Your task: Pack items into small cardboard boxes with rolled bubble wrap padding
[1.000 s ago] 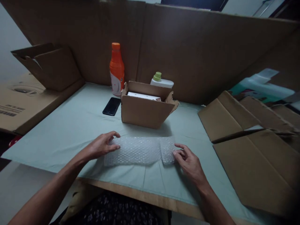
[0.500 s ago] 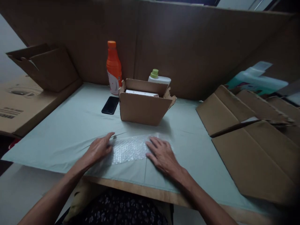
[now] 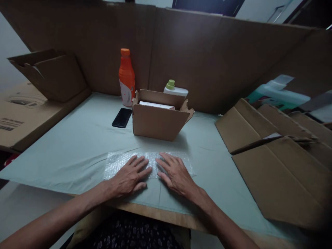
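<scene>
A clear strip of bubble wrap [image 3: 114,164] lies flat across the front of the cloth-covered table. My left hand [image 3: 129,176] rests on its middle, open, with the fingers spread and the thumb on the cloth below the strip. Just to the right, my right hand [image 3: 177,173] lies open on the strip too, its fingers pointing to the upper left. A small gap with bubble wrap showing separates the two sets of fingertips. Behind the strip stands an open cardboard box [image 3: 158,121] with a white item [image 3: 157,105] inside, mostly hidden by the box wall.
A black phone [image 3: 121,118] lies left of the box. Behind stand an orange bottle [image 3: 127,77] and a white bottle with a green cap [image 3: 176,90]. Folded cardboard boxes [image 3: 280,176] and a green-liquid container [image 3: 280,95] fill the right. Another carton [image 3: 59,76] sits at left.
My left hand has moved right, from the strip's left end onto its middle, uncovering that end. My right hand stays in nearly the same place on the bubble wrap.
</scene>
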The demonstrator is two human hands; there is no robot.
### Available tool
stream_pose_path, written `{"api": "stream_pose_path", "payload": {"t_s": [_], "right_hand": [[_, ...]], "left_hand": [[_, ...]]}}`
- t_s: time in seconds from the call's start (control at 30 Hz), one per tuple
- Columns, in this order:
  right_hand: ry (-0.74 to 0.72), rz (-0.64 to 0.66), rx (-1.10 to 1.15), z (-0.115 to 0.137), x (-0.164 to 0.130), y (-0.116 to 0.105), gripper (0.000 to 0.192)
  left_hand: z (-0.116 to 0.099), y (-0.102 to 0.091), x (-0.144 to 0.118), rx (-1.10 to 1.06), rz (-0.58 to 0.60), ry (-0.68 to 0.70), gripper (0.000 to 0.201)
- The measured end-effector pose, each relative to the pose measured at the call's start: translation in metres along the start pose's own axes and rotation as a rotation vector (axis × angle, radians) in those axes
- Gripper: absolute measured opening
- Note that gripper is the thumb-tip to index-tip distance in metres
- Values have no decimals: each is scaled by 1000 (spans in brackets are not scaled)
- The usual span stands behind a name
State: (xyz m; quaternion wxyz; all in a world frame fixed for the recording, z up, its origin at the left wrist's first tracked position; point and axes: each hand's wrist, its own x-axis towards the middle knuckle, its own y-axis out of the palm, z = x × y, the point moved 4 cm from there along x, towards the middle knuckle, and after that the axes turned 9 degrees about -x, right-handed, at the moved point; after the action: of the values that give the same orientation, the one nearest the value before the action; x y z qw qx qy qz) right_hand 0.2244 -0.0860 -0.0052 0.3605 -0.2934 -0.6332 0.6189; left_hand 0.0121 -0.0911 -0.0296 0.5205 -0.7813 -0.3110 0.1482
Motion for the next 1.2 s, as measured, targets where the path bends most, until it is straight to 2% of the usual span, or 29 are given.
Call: {"api": "stream_pose_path", "payload": {"t_s": [0.03, 0.1, 0.17, 0.23, 0.33, 0.37, 0.43, 0.5, 0.57, 0.63, 0.73, 0.8, 0.83, 0.93, 1.0, 1.03, 1.1, 1.2], "right_hand": [[-30, 30, 26, 0, -1, 4, 40], [-13, 40, 75, -15, -12, 10, 33], [88, -12, 126, -45, -22, 9, 30], [229, -100, 198, -76, -19, 3, 34], [423, -216, 402, -107, 18, -5, 54], [465, -235, 476, -112, 35, -5, 58], [505, -242, 570, -118, 67, -2, 61], [511, -235, 584, -121, 85, 2, 59], [513, -226, 576, -124, 83, 5, 56], [513, -213, 582, -126, 65, 5, 55], [500, -253, 454, -115, 32, -2, 56], [404, -273, 305, -88, 21, -6, 49], [321, -254, 246, -69, 19, -5, 45], [18, -91, 169, -13, 21, 9, 43], [-115, 0, 139, 4, 13, 19, 44], [-128, 19, 124, 2, 4, 22, 43], [-46, 11, 93, -23, -20, 24, 41], [189, -57, 39, -79, -53, 17, 37]], "left_hand": [[2, 1, -6, -64, 56, -4, 55], [12, -9, -23, -196, 84, -39, 48], [28, -30, -35, -304, -4, -100, 43], [48, -53, -31, -388, -190, -195, 44], [81, -78, 7, -520, -547, -368, 64], [88, -81, 25, -571, -629, -405, 71], [97, -83, 61, -680, -697, -427, 77], [97, -80, 83, -725, -694, -414, 76], [92, -76, 84, -720, -656, -409, 72], [85, -71, 66, -636, -628, -449, 72], [65, -58, 26, -335, -604, -470, 74], [43, -41, 6, -152, -520, -379, 66], [31, -29, 1, -93, -435, -316, 61], [7, 2, -9, -1, -135, -146, 55], [5, 9, -19, 25, -21, -89, 56], [9, 8, -27, 32, 0, -77, 55], [21, 0, -51, 43, -18, -80, 51], [46, -17, -90, 87, -205, -224, 45]]}}
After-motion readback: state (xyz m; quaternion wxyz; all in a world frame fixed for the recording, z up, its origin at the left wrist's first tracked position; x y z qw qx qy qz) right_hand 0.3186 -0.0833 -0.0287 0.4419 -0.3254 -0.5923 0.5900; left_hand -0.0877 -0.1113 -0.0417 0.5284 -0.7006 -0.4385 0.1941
